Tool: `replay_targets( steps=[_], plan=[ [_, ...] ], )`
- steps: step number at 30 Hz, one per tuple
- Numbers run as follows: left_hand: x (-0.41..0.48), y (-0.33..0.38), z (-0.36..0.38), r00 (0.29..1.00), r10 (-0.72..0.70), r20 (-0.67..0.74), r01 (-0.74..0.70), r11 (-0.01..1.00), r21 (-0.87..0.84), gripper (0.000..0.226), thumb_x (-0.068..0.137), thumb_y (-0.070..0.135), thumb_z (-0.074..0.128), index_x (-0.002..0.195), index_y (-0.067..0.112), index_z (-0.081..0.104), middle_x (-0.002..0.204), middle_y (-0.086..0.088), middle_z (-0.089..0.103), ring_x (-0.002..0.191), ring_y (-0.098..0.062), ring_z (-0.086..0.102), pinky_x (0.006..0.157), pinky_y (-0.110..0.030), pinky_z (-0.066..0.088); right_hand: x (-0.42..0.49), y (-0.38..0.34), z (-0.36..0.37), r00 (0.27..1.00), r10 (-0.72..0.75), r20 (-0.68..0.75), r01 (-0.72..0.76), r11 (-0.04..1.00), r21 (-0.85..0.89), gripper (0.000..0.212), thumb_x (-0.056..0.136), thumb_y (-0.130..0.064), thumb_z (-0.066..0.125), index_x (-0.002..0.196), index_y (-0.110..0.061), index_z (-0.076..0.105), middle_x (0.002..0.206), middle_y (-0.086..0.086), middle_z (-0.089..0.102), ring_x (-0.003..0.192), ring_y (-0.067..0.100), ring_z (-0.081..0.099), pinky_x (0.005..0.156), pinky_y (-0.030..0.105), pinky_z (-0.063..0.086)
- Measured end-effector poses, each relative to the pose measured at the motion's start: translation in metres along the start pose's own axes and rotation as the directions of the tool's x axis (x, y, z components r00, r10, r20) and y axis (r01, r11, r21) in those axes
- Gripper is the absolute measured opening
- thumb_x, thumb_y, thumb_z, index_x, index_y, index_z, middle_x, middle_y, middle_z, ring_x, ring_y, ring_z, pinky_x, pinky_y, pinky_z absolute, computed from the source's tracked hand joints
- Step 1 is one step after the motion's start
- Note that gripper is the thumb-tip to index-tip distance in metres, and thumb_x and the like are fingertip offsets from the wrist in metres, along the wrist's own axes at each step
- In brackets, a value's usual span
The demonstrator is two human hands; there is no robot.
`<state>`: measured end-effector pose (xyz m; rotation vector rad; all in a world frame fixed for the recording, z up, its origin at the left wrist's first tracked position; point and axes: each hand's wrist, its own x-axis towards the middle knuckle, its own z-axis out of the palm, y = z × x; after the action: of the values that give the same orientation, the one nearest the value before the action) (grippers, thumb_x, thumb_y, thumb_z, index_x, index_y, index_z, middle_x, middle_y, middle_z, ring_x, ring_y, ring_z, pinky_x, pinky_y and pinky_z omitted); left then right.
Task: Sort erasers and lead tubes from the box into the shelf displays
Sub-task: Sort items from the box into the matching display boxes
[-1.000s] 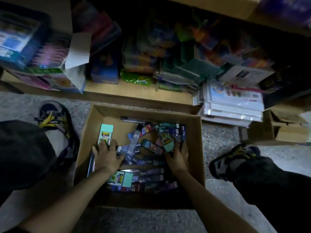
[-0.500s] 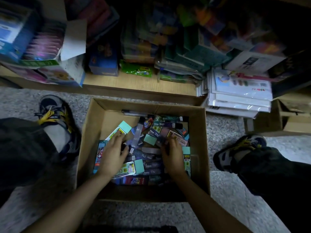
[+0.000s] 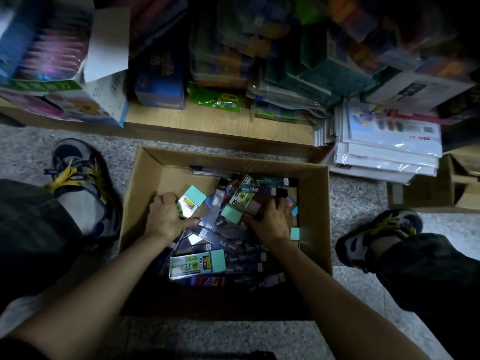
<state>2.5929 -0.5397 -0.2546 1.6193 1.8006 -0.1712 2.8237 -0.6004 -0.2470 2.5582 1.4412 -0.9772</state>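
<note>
While both hands are reaching down into an open cardboard box [image 3: 315,203] on the floor, the left hand [image 3: 166,216] is curling its fingers around a mint-capped lead tube [image 3: 191,201] at about nine o'clock in the box. The right hand [image 3: 272,222], at about three o'clock, is pressing palm-down into the pile with fingers bent; whether it is gripping anything I cannot tell. Between the two hands, a heap of lead tubes and small packets [image 3: 228,245] is filling the box's middle and right side, with another mint-capped tube [image 3: 197,263] lying flat at six o'clock. Beyond the box, at twelve o'clock, a low wooden shelf [image 3: 215,120] is carrying crowded, blurred stationery packs. A shoe is standing on either side of the box on speckled floor [image 3: 353,196]. Judging by how full the box is looking, sorting is sitting at an early stage: most items are waiting inside, and nothing is visibly travelling to the shelf.
</note>
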Motion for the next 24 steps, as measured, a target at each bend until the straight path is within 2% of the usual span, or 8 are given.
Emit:
replay_targets(
  steps=[3,7,11,13,17,20,22,24],
  plan=[
    [0.007,0.001,-0.005,0.992,0.014,0.124,-0.018,0.999,0.035,0.058,0.069,0.038,0.081,0.111,0.004,0.058,0.116,-0.021,0.051,0.11,-0.033,0.046,0.086,-0.032,0.038,0.001,0.001,0.0,0.998,-0.049,0.036,0.047,0.997,0.055,0.071,0.077,-0.042,0.07,0.132,-0.01,0.038,0.136,0.018,0.033,0.126,0.037,0.033,0.107,0.039,0.026],
    [0.008,0.0,-0.005,0.983,0.063,0.175,-0.076,0.995,0.069,0.054,0.074,0.037,0.077,0.114,0.005,0.06,0.111,-0.017,0.05,0.107,-0.029,0.047,0.082,-0.03,0.036,0.001,0.001,-0.001,0.983,-0.076,0.167,0.071,0.997,0.038,0.069,0.081,-0.032,0.068,0.136,-0.01,0.033,0.132,0.021,0.045,0.122,0.036,0.043,0.101,0.04,0.036],
    [-0.001,-0.003,-0.008,0.986,0.118,0.114,-0.096,0.978,-0.185,0.032,0.079,0.025,0.074,0.1,0.008,0.058,0.099,-0.013,0.064,0.078,-0.022,0.06,0.065,-0.031,0.045,0.002,0.001,-0.012,0.945,-0.13,0.301,0.118,0.991,0.058,0.047,0.085,-0.025,0.067,0.126,-0.009,0.053,0.121,0.012,0.06,0.112,0.03,0.055,0.088,0.028,0.041],
    [-0.006,-0.003,-0.011,0.987,0.148,0.062,-0.118,0.931,-0.344,0.025,0.082,0.023,0.071,0.096,0.01,0.055,0.088,-0.007,0.066,0.068,-0.02,0.064,0.06,-0.031,0.049,0.001,0.002,-0.019,0.92,-0.197,0.34,0.18,0.98,0.081,0.048,0.083,-0.024,0.07,0.125,-0.005,0.056,0.124,0.013,0.059,0.113,0.029,0.054,0.085,0.027,0.039],
    [-0.012,0.0,-0.021,0.973,0.231,0.007,-0.203,0.869,-0.452,0.019,0.086,0.026,0.066,0.1,0.019,0.055,0.086,0.017,0.061,0.079,0.006,0.058,0.059,-0.005,0.041,-0.005,0.007,-0.031,0.925,-0.282,0.256,0.214,0.941,0.261,0.041,0.086,-0.025,0.067,0.121,-0.008,0.057,0.119,0.009,0.061,0.108,0.025,0.057,0.086,0.03,0.045],
    [-0.019,0.006,-0.028,0.978,0.207,0.021,-0.157,0.802,-0.576,0.01,0.086,0.031,0.065,0.094,0.032,0.058,0.088,0.018,0.065,0.079,0.007,0.061,0.062,-0.013,0.045,-0.011,0.007,-0.043,0.958,-0.219,0.183,0.13,0.907,0.4,0.018,0.088,-0.024,0.064,0.099,-0.011,0.059,0.094,0.011,0.066,0.087,0.029,0.063,0.069,0.033,0.047],
    [-0.025,0.014,-0.029,0.976,0.205,0.067,-0.111,0.745,-0.658,0.007,0.088,0.031,0.062,0.091,0.036,0.058,0.088,0.017,0.066,0.085,-0.004,0.064,0.065,-0.022,0.048,-0.015,0.001,-0.052,0.969,-0.185,0.166,0.081,0.866,0.494,0.022,0.087,-0.021,0.066,0.102,-0.006,0.061,0.088,0.008,0.067,0.081,0.024,0.064,0.064,0.028,0.049],
    [-0.035,0.026,-0.025,0.967,0.219,0.133,-0.058,0.693,-0.718,0.009,0.091,0.03,0.057,0.097,0.036,0.055,0.089,0.019,0.064,0.092,-0.011,0.063,0.068,-0.024,0.049,-0.027,-0.009,-0.06,0.968,-0.156,0.199,-0.018,0.744,0.668,0.025,0.085,-0.021,0.067,0.104,-0.005,0.061,0.083,0.0,0.067,0.073,0.012,0.065,0.059,0.017,0.051]
  ],
)
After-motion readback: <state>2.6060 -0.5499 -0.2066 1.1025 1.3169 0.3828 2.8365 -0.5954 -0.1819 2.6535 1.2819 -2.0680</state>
